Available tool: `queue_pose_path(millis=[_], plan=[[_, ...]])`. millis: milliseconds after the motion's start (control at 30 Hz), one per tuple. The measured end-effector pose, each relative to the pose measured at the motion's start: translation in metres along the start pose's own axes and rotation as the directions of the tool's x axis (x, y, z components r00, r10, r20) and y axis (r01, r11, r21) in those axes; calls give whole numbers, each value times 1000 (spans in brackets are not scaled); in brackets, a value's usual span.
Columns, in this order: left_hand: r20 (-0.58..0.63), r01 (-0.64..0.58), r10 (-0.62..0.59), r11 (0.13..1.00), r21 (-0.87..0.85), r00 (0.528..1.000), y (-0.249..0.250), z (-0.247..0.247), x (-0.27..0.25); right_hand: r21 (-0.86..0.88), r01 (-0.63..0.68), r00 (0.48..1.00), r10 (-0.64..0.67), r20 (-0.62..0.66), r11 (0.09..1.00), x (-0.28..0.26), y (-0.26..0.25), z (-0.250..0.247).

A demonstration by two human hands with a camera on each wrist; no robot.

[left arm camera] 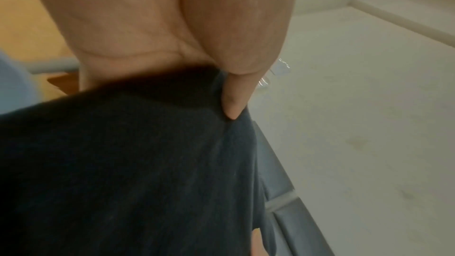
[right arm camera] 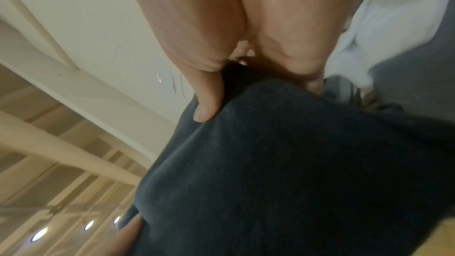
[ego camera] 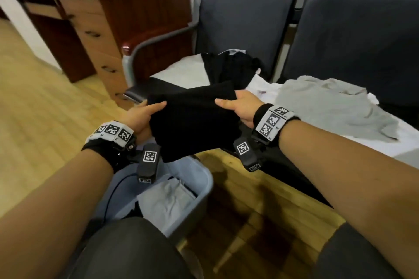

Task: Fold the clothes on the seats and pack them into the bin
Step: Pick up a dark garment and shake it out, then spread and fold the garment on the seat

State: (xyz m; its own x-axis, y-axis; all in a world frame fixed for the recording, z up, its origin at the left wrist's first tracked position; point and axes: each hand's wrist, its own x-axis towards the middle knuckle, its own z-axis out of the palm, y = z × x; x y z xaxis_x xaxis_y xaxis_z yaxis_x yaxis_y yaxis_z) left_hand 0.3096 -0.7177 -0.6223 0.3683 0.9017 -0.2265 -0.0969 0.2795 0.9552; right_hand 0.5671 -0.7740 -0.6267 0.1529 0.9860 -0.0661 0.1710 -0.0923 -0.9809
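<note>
While held above bin, black garment spans both hands.

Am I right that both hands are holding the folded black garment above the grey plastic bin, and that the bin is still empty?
Not quite: the head view shows the grey plastic bin already holding a folded grey garment. Both the left hand and right hand do hold the folded black garment above it.

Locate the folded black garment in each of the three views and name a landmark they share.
Head: the black garment sits mid-frame, held between the left hand and right hand, above the bin.
Left wrist: it fills the lower left, under the thumb.
Right wrist: it fills the lower right.
Shared landmark: the thumbs pinching the garment's edges.
</note>
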Motion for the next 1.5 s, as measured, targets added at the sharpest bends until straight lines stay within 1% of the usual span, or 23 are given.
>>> queue_pose_path(millis=[67,133,233,300,400,467,533,633,700,767,833,867,900,967,1033,1100,1167,1233,1367,1433,1500], plan=[[-86,42,-47,998,-52,995,-18,-36,1,-107,-5,1000,8,28,994,18,4,36],[-151,88,-98,994,-68,984,-35,-69,2,-207,-6,997,22,73,978,35,13,69],[-187,216,-220,975,-46,957,-61,-110,6,-324,-57,982,111,152,945,56,37,111],[-221,261,-267,964,-57,938,-84,-135,12,-422,-75,967,170,191,904,68,57,134],[-239,336,-342,939,-68,909,-132,-163,23,-535,-96,920,280,273,839,80,99,165],[-282,418,-414,907,-48,866,-165,-178,28,-644,-129,877,391,281,754,88,130,183],[-302,518,-503,855,-36,810,-196,-192,34,-770,-140,822,507,261,623,96,156,201],[-271,676,-653,737,-10,707,-233,-204,39,-854,-122,765,596,244,506,110,185,218],[-246,745,-722,667,3,647,-256,-211,43,-885,-100,768,601,222,454,117,196,226],[-264,780,-756,626,-19,600,-274,-213,50,-905,-93,776,600,195,415,122,204,234],[-346,785,-740,620,-18,577,-284,-216,60,-904,-132,767,619,167,407,124,211,240],[-400,780,-716,625,-4,572,-286,-219,65,-889,-150,766,619,172,433,124,212,242],[-452,774,-680,632,38,577,-283,-222,70,-868,-175,762,622,180,465,124,212,243],[-523,753,-595,641,149,610,-271,-228,75,-807,-229,765,613,196,544,124,208,242],[-524,723,-547,657,214,653,-251,-229,77,-749,-251,792,575,206,613,126,197,235],[-495,688,-522,684,243,694,-226,-222,76,-671,-294,798,561,220,681,126,179,222],[-473,644,-483,713,276,737,-197,-207,73,-549,-358,801,550,235,756,122,155,207],[-449,594,-430,730,337,783,-166,-187,69,-434,-392,822,521,232,811,116,124,189],[-322,454,-338,784,423,884,-91,-130,60,-233,-369,892,413,184,900,94,56,138],[-250,370,-284,819,439,926,-54,-90,57,-174,-337,917,364,165,925,77,28,107],[-191,287,-221,825,487,957,-23,-47,54,-160,-302,943,319,92,940,58,8,70]])
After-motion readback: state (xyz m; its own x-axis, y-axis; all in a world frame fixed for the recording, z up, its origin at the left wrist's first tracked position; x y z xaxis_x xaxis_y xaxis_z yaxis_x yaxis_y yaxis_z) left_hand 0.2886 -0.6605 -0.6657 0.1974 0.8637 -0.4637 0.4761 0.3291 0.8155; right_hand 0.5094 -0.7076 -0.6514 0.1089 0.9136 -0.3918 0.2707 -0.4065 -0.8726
